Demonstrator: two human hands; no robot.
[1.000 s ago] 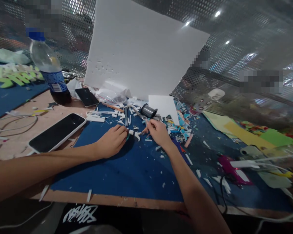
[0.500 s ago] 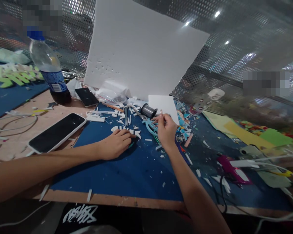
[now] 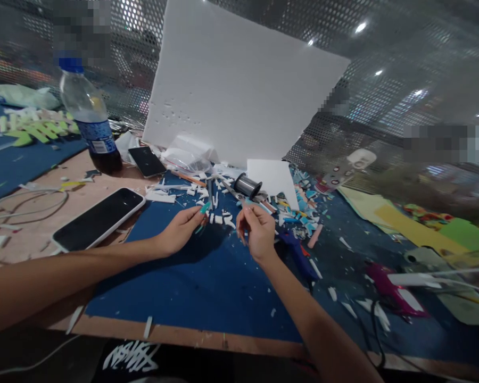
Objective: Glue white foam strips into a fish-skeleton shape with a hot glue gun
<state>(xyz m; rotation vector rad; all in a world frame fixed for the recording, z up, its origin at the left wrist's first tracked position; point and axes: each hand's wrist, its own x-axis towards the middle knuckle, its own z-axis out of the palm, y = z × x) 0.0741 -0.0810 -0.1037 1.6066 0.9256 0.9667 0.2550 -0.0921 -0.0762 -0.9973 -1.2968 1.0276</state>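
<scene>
Ahead of you, a perforated metal screen (image 3: 383, 106) walls off the wooden bench (image 3: 35, 234); ceiling lights (image 3: 360, 26) glint through it, a white foam board (image 3: 239, 90) leaning against it.

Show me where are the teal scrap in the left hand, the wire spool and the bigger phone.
teal scrap (image 3: 205, 208), head view, on its free upper end.
wire spool (image 3: 246, 186), head view, on its grey wound side.
bigger phone (image 3: 99, 217), head view, on the middle of its dark screen.

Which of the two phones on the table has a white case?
The larger phone, lying nearer the person, just left of the blue mat. The smaller phone, farther back by the bottle, is all dark.
</scene>
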